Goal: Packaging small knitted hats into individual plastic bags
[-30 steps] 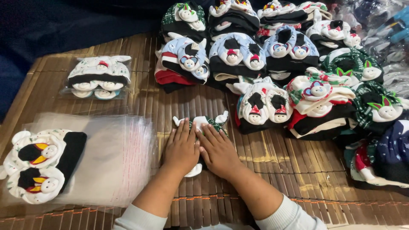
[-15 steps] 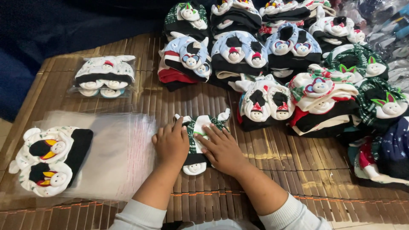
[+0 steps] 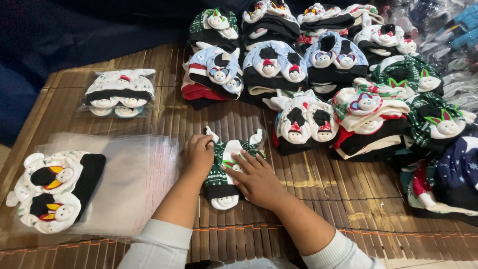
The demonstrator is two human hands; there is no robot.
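Pressing flat with fingers spread, the right hand [image 3: 256,178] and left hand [image 3: 197,155] rest on a green snowman sock bundle [image 3: 225,172] mid-mat, near the bamboo mat's [image 3: 318,179] front edge.

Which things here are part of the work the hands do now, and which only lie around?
In use:
- left hand and right hand, both pressing on the green sock set
- stack of clear bags beside the left hand

Lying about:
- bagged sock set
- penguin sock set on the bags
- piles of sock sets behind
- bamboo mat
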